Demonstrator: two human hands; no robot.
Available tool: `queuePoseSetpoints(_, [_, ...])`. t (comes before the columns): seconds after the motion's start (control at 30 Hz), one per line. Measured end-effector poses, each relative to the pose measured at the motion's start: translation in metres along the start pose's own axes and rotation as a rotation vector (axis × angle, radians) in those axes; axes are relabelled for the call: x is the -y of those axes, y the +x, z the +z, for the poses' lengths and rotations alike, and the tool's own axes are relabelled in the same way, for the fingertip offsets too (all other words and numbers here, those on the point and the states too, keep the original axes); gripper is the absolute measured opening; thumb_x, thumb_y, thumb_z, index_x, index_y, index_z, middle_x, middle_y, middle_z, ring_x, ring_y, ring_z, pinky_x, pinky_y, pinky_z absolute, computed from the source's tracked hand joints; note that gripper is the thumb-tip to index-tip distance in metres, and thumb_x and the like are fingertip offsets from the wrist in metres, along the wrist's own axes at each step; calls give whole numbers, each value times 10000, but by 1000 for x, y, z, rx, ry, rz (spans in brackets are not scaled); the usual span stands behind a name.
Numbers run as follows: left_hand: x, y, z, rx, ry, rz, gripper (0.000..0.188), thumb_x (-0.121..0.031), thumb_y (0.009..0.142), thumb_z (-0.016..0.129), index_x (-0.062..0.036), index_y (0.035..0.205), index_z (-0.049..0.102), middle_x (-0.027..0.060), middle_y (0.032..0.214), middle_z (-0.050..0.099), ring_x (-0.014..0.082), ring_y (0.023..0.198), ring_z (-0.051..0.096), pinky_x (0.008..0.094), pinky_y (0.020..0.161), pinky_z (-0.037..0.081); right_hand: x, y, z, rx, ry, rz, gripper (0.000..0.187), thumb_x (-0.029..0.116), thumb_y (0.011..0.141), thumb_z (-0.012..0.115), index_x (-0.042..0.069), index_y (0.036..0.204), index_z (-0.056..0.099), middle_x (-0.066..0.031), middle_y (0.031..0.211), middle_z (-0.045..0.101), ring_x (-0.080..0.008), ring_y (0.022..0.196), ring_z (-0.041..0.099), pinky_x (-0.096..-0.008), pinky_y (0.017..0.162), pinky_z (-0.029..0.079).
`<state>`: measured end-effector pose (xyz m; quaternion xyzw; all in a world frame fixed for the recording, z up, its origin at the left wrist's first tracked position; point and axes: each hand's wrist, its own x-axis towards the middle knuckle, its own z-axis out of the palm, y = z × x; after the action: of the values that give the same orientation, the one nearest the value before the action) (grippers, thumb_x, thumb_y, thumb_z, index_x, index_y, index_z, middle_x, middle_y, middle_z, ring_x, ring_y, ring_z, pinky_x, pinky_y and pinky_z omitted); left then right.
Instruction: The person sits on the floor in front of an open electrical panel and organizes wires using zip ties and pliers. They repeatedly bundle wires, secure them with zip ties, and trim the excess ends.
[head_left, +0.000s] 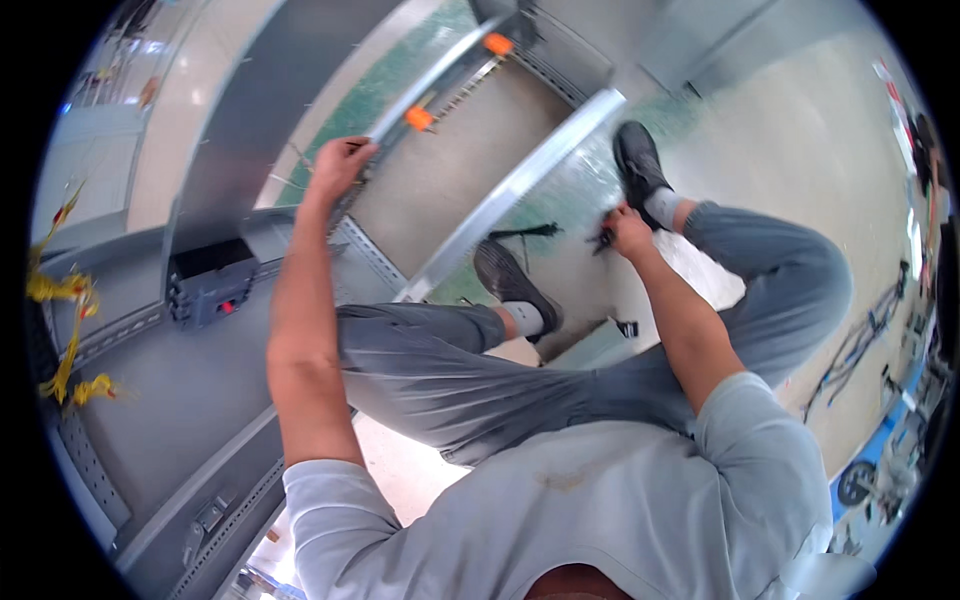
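My left hand (338,170) is closed at the end of a bare metal rail (440,75) on a grey sheet-metal cabinet frame. A small dark bit shows between its fingers, too small to name. Two orange blocks (419,119) sit along that rail beyond the hand. Down by my right shoe (640,158), my right hand (628,232) has its fingers closed at a small black thing (603,240) low over the floor; its kind is unclear. A bundle of thin black strips (535,230) lies to the left of that hand.
A bright metal bar (520,190) crosses between my left hand and my feet. On the left, a dark grey boxy device (212,283) is mounted in the cabinet, with yellow wires (65,290) farther left. Black cables (860,335) lie on the right floor.
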<state>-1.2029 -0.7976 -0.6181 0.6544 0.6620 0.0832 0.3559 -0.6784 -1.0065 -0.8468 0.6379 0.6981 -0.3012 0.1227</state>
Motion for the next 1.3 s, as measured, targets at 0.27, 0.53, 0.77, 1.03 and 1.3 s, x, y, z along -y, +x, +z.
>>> queuePoseSetpoints(0.27, [18,2,-2,-29,17,-6,433,-365,1008,637,13,1205,715,37,923,721,96,827,598,298,769,493,4,-13,34,-236,-277,-81,401,155,946,546,165,1346,547,-126,1557,423,-281,1361,484,-482,1009,462])
queuePoseSetpoints(0.53, [7,-22,-24,-178,-27,-40,408,-398,979,641,-42,1151,739,89,862,721,165,786,638,348,747,500,27,-13,15,-301,-420,-274,274,175,945,533,138,1198,634,-137,1296,618,-325,1342,474,-559,1119,339])
queuePoseSetpoints(0.77, [-45,-63,-41,-278,112,-29,420,-376,951,655,-9,1142,730,148,1041,750,233,982,699,351,882,520,34,-14,1,290,204,-253,600,531,732,654,-21,954,732,-238,1070,734,-417,990,697,-459,900,543])
queuePoseSetpoints(1.03, [18,-66,-29,-330,25,-10,519,-383,929,669,14,1264,676,180,1234,711,285,1141,676,358,1000,501,155,-49,-118,763,1291,-217,511,281,960,590,4,1382,512,-149,987,698,-258,934,723,-397,838,593])
queuePoseSetpoints(1.3, [39,-52,-28,-118,-110,-227,638,-503,907,700,45,1234,695,161,1113,719,240,1006,662,365,907,500,291,35,-143,951,1583,-379,559,420,1020,551,12,1402,538,-179,1125,712,-305,1043,709,-467,968,559])
